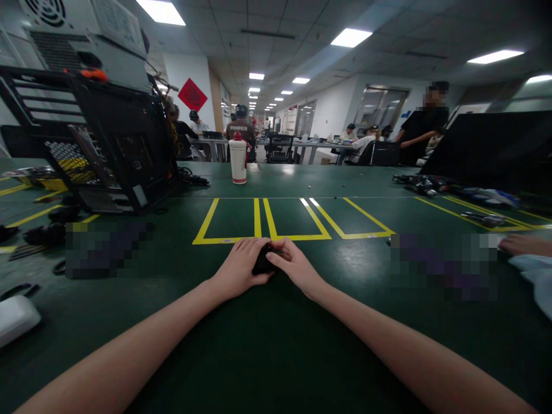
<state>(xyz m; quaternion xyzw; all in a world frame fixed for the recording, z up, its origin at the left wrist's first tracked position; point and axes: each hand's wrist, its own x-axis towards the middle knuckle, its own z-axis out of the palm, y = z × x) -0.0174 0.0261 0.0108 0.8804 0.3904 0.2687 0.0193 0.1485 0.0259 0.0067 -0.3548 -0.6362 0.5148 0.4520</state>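
Both of my hands meet over the green tabletop [224,368], closed around a small black object [264,261] whose kind I cannot make out. My left hand [239,265] wraps it from the left, fingers over the top and thumb along the near side. From the right, my right hand [295,264] grips it with the thumb laid across its front. Most of the object is hidden by my fingers. Just beyond the hands, yellow tape [297,237] marks several open-sided outlines on the table.
An open black computer case [125,144] with a power supply [90,23] on top stands at left. A white tumbler [238,161] stands farther back. Cables [425,185] and a dark panel [495,149] are at right, near another person's hand [524,244]. A white object [17,319] lies left.
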